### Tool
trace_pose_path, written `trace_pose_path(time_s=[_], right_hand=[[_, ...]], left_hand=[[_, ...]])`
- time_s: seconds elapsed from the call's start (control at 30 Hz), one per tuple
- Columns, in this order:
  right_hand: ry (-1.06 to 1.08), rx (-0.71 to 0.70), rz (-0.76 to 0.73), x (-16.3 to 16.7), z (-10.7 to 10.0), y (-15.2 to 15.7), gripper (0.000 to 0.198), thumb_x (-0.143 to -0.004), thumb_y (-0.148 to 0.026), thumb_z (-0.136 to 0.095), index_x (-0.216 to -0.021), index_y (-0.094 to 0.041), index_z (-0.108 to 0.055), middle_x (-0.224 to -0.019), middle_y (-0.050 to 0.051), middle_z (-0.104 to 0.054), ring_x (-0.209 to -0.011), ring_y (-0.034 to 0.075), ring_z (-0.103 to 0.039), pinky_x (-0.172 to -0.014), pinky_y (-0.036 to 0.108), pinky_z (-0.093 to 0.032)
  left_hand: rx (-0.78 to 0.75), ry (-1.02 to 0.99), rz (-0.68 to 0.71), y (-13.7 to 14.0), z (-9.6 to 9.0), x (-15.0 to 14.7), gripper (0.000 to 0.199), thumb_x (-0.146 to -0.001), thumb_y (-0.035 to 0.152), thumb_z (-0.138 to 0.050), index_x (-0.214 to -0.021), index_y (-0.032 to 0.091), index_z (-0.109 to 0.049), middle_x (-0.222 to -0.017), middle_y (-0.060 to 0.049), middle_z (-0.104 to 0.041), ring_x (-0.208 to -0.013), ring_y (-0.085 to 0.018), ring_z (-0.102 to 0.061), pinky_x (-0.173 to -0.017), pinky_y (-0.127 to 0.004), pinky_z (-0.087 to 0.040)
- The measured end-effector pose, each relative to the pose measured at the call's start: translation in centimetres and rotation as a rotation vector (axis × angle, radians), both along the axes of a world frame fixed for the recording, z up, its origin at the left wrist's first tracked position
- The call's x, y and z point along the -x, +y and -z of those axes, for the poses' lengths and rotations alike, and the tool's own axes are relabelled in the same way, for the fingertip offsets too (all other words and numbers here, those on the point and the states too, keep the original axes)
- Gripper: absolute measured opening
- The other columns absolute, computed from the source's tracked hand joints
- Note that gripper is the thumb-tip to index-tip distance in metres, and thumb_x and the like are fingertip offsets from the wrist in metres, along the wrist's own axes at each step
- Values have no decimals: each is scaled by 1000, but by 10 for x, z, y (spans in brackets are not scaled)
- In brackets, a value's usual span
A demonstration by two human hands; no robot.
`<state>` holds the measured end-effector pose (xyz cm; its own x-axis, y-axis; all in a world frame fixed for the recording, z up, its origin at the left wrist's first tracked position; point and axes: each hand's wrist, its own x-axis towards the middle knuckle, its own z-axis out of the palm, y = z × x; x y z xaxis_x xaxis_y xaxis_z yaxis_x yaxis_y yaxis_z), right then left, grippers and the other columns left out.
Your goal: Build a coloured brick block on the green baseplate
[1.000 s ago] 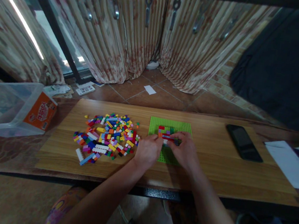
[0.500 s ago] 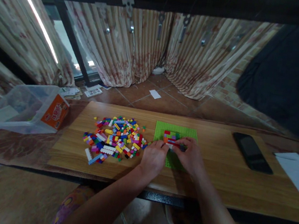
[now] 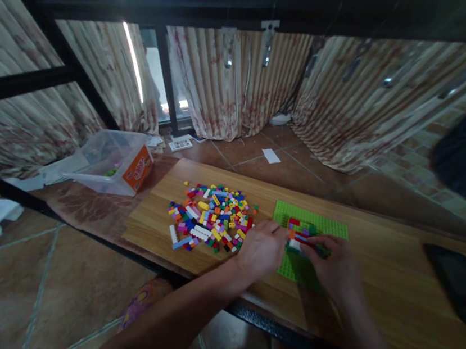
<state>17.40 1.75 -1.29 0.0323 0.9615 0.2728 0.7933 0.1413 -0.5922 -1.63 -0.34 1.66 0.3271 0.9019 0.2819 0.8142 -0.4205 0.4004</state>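
A green baseplate [image 3: 339, 230] lies on the wooden board and carries a low cluster of coloured bricks [image 3: 303, 228]. At the cluster's left edge is my left hand [image 3: 264, 246], with its fingers bent and closed; whatever they hold is hidden. From the other side my right hand [image 3: 335, 263] reaches over the plate, thumb and forefinger pinched at the end of a long red brick [image 3: 304, 239]. A white brick [image 3: 294, 244] shows just below the red one. Left of my hands spreads a loose pile of mixed bricks [image 3: 214, 217].
A clear plastic box [image 3: 108, 151] with an orange label stands beyond the wooden board's [image 3: 152, 210] left end. A black phone [image 3: 455, 281] lies at the right. Behind are a dark metal bar [image 3: 218, 14], curtains [image 3: 244, 85] and a paper [image 3: 271, 156] on the floor.
The view has turned left and tilted, so the board and hands appear farther right. My hands remain at the brick cluster, the left one drawn slightly away from the red brick.
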Motion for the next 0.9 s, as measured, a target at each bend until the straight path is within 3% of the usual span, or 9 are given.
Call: trace_pose_path(time_s=[0.2, 0.33, 0.47, 0.6, 0.77, 0.9], right_hand=[[19, 29, 3, -3, 1, 0, 32, -72, -51, -64, -82, -21, -71, -102, 8, -59, -93, 25, -58, -86, 43, -45], [3, 40, -7, -5, 1, 0, 32, -72, -51, -63, -82, -21, -72, -104, 9, -58, -97, 26, -58, -89, 44, -44], [-8, 56, -15, -9, 5, 2, 34, -73, -52, -62, -83, -22, -72, -106, 10, -58, -99, 28, -58, -88, 45, -44], [-12, 67, -24, -9, 5, 3, 32, -72, -50, -63, -85, -22, -72, -107, 10, -58, -96, 27, -58, -85, 44, -45], [11, 59, -30, -5, -2, 1, 29, -73, -47, -63, -84, -22, -71, -104, 9, -60, -92, 25, -60, -84, 42, -46], [87, 68, -25, -5, -11, 0, 25, -76, -43, -61, -82, -21, -71, -96, 8, -65, -91, 24, -61, -85, 40, -46]], left_hand=[[-26, -58, -414, 30, -17, 60, 27, -89, 21, -48, -110, 18, -64, -108, -7, -66, -104, -19, -59, -93, -30, -47], [105, 29, -644, 42, -30, 111, 32, -85, 15, -47, -108, 17, -70, -106, -10, -68, -102, -23, -62, -92, -32, -47], [208, 85, -622, 41, -31, 139, 42, -79, 8, -47, -112, 19, -70, -109, -12, -70, -103, -24, -63, -92, -33, -47], [234, 92, -552, 39, -24, 141, 44, -76, 6, -47, -112, 17, -70, -109, -12, -71, -103, -24, -64, -94, -32, -46], [225, 119, -546, 42, -20, 142, 37, -77, 10, -48, -103, 16, -74, -101, -13, -73, -97, -25, -65, -88, -34, -47], [187, 31, -527, 44, -24, 150, 22, -76, 16, -55, -87, 16, -74, -82, -9, -73, -81, -22, -65, -77, -30, -47]])
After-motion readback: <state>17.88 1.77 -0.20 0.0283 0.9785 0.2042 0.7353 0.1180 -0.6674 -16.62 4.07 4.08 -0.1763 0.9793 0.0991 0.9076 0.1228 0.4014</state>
